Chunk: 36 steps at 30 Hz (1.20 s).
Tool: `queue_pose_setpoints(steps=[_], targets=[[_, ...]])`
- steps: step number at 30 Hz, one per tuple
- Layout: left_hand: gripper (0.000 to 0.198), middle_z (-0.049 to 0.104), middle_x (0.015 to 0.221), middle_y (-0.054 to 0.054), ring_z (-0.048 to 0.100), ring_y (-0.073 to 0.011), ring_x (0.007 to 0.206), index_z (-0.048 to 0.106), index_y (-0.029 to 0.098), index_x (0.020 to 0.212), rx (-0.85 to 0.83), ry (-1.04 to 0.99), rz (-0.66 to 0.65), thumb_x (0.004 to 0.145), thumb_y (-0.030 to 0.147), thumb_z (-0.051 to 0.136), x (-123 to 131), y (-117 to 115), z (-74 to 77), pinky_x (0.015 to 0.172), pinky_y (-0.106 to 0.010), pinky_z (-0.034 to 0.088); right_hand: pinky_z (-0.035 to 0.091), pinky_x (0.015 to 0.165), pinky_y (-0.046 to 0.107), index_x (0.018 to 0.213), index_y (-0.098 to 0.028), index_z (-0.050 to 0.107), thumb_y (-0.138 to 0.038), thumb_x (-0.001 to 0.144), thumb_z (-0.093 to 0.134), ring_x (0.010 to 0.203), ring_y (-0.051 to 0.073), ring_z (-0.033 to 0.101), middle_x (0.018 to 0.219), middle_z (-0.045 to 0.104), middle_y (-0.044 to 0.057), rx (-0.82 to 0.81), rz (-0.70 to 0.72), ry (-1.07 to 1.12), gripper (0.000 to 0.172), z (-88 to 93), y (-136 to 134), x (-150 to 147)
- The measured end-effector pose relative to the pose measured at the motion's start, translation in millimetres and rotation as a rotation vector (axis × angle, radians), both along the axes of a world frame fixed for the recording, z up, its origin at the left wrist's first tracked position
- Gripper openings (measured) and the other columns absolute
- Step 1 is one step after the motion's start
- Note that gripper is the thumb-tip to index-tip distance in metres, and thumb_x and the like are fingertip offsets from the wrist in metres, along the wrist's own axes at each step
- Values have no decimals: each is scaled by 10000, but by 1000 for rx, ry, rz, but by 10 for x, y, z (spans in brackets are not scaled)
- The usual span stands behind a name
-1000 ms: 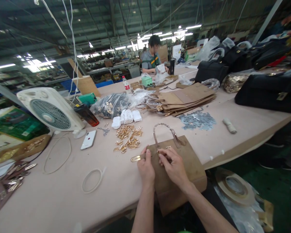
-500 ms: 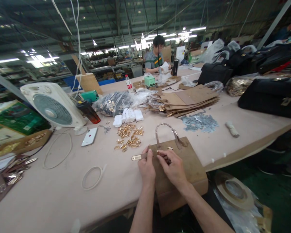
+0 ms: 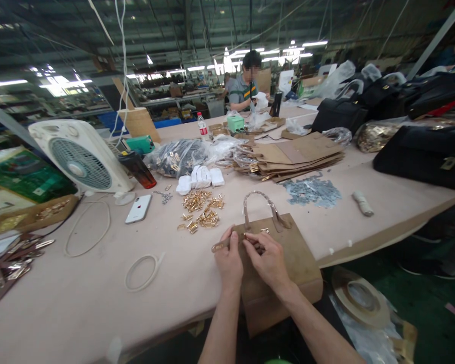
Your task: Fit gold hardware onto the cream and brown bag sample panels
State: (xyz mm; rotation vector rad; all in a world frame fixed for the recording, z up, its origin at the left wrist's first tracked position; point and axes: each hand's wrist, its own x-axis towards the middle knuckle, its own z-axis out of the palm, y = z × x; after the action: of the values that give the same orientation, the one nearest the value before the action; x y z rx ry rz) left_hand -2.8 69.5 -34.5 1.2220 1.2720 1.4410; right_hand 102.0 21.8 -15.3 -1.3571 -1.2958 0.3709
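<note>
A tan handbag (image 3: 291, 263) with a wrapped handle lies flat at the table's near edge. My left hand (image 3: 227, 258) is closed on a tan strap with a gold metal tip (image 3: 218, 246) that sticks out to the left over the bag's top. My right hand (image 3: 267, 260) rests on the bag's front with its fingers pinched around a small gold fitting beside the strap. A scatter of gold hardware pieces (image 3: 200, 210) lies just beyond my hands.
A white fan (image 3: 79, 159), a white phone (image 3: 138, 208), white cord loops (image 3: 142, 265), stacked tan panels (image 3: 296, 154), grey metal bits (image 3: 311, 191) and black bags (image 3: 420, 146) lie on the table. A person (image 3: 248, 83) works at the far end. A tape roll (image 3: 358, 298) lies below on the right.
The strap's gold tip has tilted up slightly in my left hand. Both hands stay on the bag's top, almost unmoved; the view has shifted a little.
</note>
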Motion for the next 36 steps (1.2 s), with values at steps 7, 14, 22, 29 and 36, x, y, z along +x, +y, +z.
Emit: queue_pose_setpoints(steps=[7,14,22,29,36], targets=[[358,754,1235,-108,690,-259,1174,745,176,1205,43,65,19,952,402,629,-9,2,-63,1096,-442,513,598,678,275,1116,-214,725,-285,949,636,741,169,681,935,722,59,-55,17,48,203,-7,7,-2],[361,757,1227,-109,697,-260,1161,741,174,1209,57,91,21,948,400,634,-10,3,-43,1089,-445,520,608,700,284,1184,-231,763,-288,957,623,755,177,694,946,737,71,-48,4,6,272,-45,24,10],[352,755,1230,-109,696,-262,1169,742,181,1216,55,106,14,964,392,615,-6,-9,-54,1097,-454,517,605,723,295,1160,-210,771,-269,944,634,764,182,690,911,743,69,-72,13,-17,264,-45,34,28],[353,756,1218,-110,705,-253,1141,746,181,1217,51,121,11,970,388,603,8,-52,-30,1072,-437,538,591,729,301,1152,-198,774,-255,948,619,751,185,688,894,740,74,-92,6,-78,262,-10,54,28],[350,760,1208,-113,710,-252,1136,760,187,1191,40,146,17,965,403,602,12,-69,10,1072,-427,539,563,744,294,1203,-184,741,-254,1041,467,824,212,697,944,691,112,-174,-45,-376,326,15,57,-105]])
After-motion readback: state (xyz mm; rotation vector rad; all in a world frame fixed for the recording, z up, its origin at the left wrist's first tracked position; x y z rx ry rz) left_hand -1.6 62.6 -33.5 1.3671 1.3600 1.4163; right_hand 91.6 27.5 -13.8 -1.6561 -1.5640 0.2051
